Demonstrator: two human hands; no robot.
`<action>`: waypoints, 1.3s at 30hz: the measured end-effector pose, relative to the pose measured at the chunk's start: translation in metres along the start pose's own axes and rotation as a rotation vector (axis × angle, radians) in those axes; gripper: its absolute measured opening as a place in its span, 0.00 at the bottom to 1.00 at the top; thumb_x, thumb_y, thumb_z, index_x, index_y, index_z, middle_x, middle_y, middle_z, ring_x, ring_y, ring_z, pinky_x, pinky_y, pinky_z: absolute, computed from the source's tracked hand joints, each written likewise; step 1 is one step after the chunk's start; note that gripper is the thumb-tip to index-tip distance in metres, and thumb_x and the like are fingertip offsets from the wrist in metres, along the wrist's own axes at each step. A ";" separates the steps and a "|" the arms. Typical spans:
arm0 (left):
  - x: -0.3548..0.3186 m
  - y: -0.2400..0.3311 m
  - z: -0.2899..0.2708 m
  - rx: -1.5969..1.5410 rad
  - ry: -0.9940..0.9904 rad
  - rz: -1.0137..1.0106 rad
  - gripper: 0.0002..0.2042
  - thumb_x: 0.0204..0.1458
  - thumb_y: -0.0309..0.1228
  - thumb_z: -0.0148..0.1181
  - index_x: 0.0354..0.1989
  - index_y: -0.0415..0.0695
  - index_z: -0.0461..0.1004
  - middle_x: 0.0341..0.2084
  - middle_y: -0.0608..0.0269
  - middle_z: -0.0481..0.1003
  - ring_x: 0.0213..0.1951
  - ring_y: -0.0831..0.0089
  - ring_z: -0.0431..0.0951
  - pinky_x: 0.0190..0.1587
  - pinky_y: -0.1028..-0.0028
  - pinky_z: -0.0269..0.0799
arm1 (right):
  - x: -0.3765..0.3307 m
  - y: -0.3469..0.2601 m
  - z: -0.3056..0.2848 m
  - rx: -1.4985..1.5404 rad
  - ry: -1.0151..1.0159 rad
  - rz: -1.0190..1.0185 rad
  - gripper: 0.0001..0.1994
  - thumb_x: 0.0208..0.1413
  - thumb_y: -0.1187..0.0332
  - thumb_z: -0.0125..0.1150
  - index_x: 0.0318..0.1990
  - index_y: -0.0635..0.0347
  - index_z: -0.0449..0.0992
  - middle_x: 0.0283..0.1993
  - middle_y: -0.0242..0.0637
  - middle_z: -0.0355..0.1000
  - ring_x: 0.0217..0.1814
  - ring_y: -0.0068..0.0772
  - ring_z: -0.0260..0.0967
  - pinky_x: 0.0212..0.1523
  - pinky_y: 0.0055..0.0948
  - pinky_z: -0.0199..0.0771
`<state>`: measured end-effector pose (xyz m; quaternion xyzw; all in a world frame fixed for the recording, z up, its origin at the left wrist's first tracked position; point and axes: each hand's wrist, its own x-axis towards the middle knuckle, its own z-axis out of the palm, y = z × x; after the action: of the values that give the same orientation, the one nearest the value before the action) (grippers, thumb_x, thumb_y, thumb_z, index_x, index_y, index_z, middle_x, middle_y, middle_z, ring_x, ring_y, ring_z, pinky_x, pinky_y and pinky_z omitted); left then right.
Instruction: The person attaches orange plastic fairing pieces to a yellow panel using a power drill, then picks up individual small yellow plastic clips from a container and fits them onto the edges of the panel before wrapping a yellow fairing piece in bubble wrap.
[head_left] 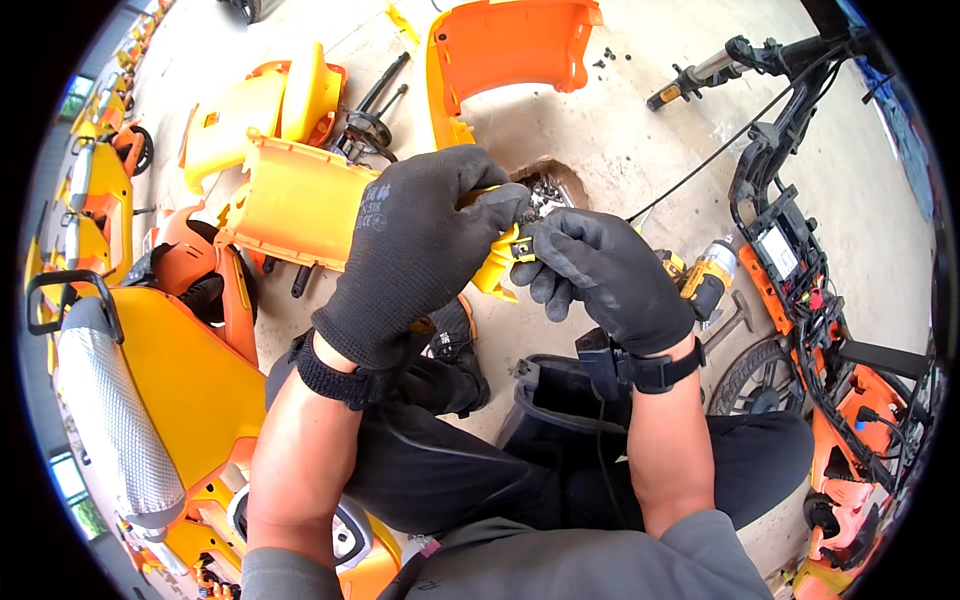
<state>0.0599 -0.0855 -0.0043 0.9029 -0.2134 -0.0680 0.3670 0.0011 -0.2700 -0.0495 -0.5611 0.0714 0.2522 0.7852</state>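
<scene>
You sit low over a pale concrete floor (pixel 865 270), both hands gloved in black and close together at mid-view. Your left hand (pixel 420 245) comes from above, back of the glove uppermost, fingers curled tight and clamped on a yellow plastic part (pixel 494 272). That part is up off the floor, between the two gloves; its lower end pokes out below your left fingers, the rest hidden by them. Your right hand (pixel 605 278) faces it, thumb and fingertips pinched together on a small black clip (pixel 521 249) at the part's right edge. Whether the clip is fully seated: cannot tell. Dark straps circle both wrists.

Just beyond the gloves, a brown-rimmed hollow (pixel 578 182) holds small dark and silvery bits. Past it, a large orange-and-yellow panel (pixel 515 50). To your left, a yellow-orange cover (pixel 300 205) lies partly behind your left glove.

Right side: a yellow-and-black power drill (pixel 708 280) sits near your right glove, a hammer (pixel 725 324) just beside it. Farther right, a black vehicle frame (pixel 755 185) with exposed wiring. Near your legs, an open black bin (pixel 535 372), partly hidden by your right wrist gear.
</scene>
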 end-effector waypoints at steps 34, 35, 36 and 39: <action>0.000 0.005 0.003 -0.043 0.038 -0.095 0.09 0.53 0.29 0.64 0.34 0.34 0.79 0.24 0.56 0.78 0.27 0.75 0.76 0.34 0.75 0.73 | -0.003 0.011 0.030 -0.159 0.192 -0.165 0.09 0.59 0.66 0.60 0.33 0.64 0.74 0.22 0.28 0.67 0.20 0.13 0.59 0.21 0.18 0.60; -0.001 0.005 0.003 -0.030 0.032 -0.076 0.09 0.53 0.29 0.64 0.34 0.34 0.79 0.24 0.56 0.78 0.27 0.75 0.76 0.34 0.75 0.73 | -0.003 0.009 0.027 -0.131 0.124 -0.116 0.10 0.59 0.65 0.60 0.33 0.63 0.74 0.23 0.28 0.67 0.20 0.13 0.59 0.21 0.18 0.60; -0.002 0.005 0.002 -0.018 0.016 -0.064 0.09 0.53 0.29 0.64 0.34 0.34 0.79 0.24 0.56 0.78 0.27 0.75 0.76 0.34 0.75 0.73 | -0.003 0.004 0.018 -0.122 0.057 -0.038 0.10 0.59 0.64 0.60 0.32 0.63 0.74 0.23 0.28 0.68 0.20 0.13 0.59 0.20 0.17 0.59; -0.003 0.004 0.001 -0.034 -0.011 -0.047 0.09 0.53 0.29 0.64 0.33 0.34 0.78 0.23 0.56 0.78 0.26 0.75 0.76 0.34 0.75 0.73 | 0.008 -0.002 0.004 -0.136 -0.103 0.022 0.11 0.59 0.61 0.60 0.34 0.61 0.75 0.23 0.26 0.67 0.20 0.13 0.58 0.20 0.16 0.57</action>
<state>0.0557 -0.0877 -0.0028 0.9009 -0.1930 -0.0850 0.3792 0.0082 -0.2645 -0.0496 -0.5985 0.0198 0.2936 0.7451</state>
